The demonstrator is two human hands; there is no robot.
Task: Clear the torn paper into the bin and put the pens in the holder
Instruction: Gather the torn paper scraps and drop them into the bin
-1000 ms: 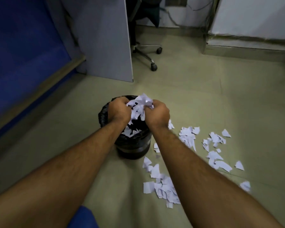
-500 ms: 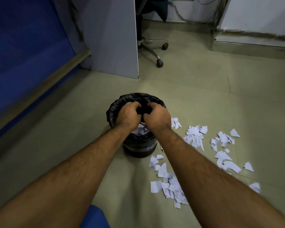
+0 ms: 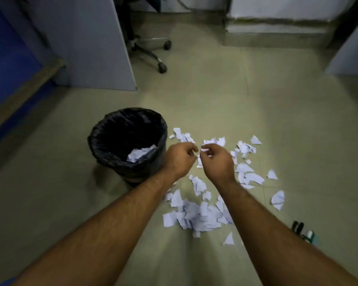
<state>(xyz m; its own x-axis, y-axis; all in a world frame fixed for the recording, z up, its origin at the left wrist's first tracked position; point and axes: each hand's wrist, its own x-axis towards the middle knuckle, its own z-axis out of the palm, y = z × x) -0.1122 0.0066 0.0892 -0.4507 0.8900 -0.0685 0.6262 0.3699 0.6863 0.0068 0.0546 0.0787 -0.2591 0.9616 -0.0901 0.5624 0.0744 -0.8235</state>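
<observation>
I find no readable text, label, brand or number anywhere; the scattered white torn paper scraps [image 3: 196,215] look blank from my view.

Bin [image 3: 130,129] stood on floor [image 3: 256,104], scraps [image 3: 196,213] scattered to its right; some paper [image 3: 139,154] lay inside; chair [image 3: 151,50] behind.

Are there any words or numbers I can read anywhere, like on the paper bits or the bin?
None can be read.
Torn paper: looks blank, too blurred for any print.
Bin: plain black bag, no label.
Small objects at the right edge: too small and blurred to tell.
</observation>
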